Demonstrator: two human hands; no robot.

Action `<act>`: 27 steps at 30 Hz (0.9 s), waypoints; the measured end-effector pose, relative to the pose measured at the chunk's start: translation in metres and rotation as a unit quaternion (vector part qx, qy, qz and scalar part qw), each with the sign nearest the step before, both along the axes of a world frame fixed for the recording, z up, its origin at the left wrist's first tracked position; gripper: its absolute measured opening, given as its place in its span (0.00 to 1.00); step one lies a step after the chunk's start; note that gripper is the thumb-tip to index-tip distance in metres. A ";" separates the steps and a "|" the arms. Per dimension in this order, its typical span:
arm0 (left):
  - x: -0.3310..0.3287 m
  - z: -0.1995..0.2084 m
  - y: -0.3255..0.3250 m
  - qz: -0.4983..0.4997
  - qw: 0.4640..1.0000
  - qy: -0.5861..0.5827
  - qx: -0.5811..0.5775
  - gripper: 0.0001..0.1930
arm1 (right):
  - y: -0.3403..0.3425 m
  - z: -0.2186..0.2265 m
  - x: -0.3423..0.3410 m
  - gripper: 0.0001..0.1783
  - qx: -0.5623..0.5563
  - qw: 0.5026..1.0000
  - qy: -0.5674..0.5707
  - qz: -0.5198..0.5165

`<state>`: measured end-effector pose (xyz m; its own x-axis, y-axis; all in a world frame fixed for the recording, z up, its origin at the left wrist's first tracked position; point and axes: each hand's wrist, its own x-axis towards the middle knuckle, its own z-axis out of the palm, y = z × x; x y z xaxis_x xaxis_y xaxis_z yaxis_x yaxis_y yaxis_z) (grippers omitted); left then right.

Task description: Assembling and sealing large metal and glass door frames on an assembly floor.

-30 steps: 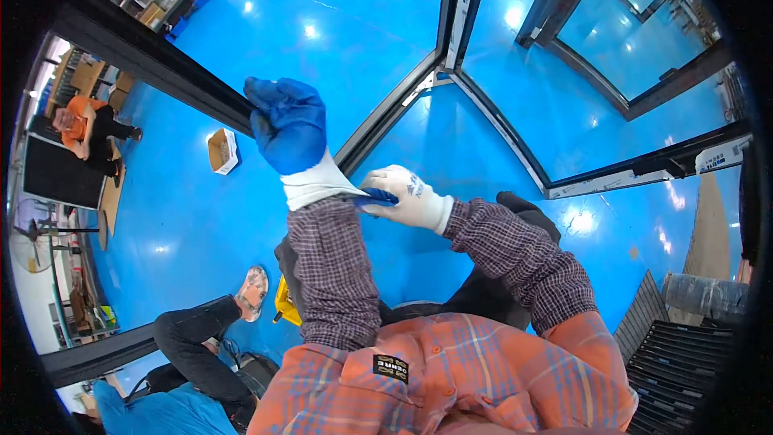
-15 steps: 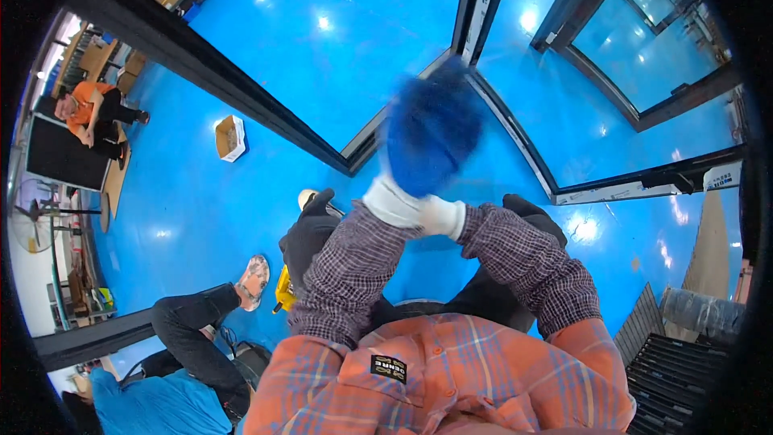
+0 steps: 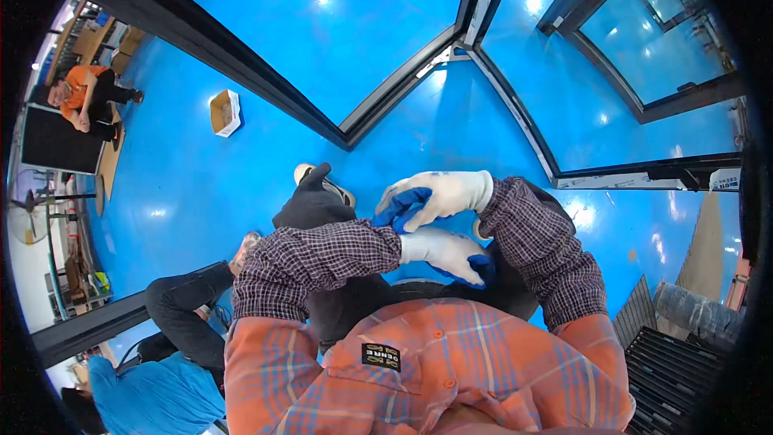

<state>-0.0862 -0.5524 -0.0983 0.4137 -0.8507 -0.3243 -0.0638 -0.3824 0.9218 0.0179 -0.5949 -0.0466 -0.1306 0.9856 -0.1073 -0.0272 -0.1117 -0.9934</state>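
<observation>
At lower centre of the frame, the left hand (image 3: pixel 447 252) lies across the body in a white glove with blue palm, its fingers curled loosely, gripping nothing. Just above, touching it, the gloved right hand (image 3: pixel 439 195) bends its fingers (image 3: pixel 400 203) around the left glove's cuff. Farther off, upper left, a small cardboard box (image 3: pixel 225 112) sits on the blue floor (image 3: pixel 322 24).

I am seeing a small open cardboard box (image 3: pixel 225 112) sitting alone on the blue floor (image 3: pixel 185 185), upper left, and a dark rectangular label patch (image 3: pixel 381 357) showing on the orange plaid shirt (image 3: pixel 451 370).

Bright overhead glare, sharp focus, fisheye-bent edges.
</observation>
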 end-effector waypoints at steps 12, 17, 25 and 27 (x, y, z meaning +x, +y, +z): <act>-0.022 0.113 0.083 0.284 0.919 -0.061 -0.265 0.21 | 0.002 -0.034 0.013 0.22 -0.067 0.978 -0.095 -0.171; -0.122 0.091 0.216 0.762 0.595 -0.176 -0.186 0.17 | 0.001 -0.063 0.022 0.23 -0.130 0.943 -0.129 -0.280; -0.379 -0.062 0.268 0.937 0.340 0.025 -0.077 0.14 | 0.006 -0.121 0.009 0.27 -0.336 0.857 -0.328 -0.213; -0.406 -0.108 0.240 0.940 0.329 0.093 -0.006 0.17 | 0.000 -0.136 0.002 0.27 -0.345 0.852 -0.348 -0.187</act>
<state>-0.4922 -0.3120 -0.2065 0.1868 0.8493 -0.4938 0.3320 0.4185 0.8453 0.0203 -0.5944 -0.1823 0.5106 0.6151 -0.6008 0.3783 -0.7882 -0.4854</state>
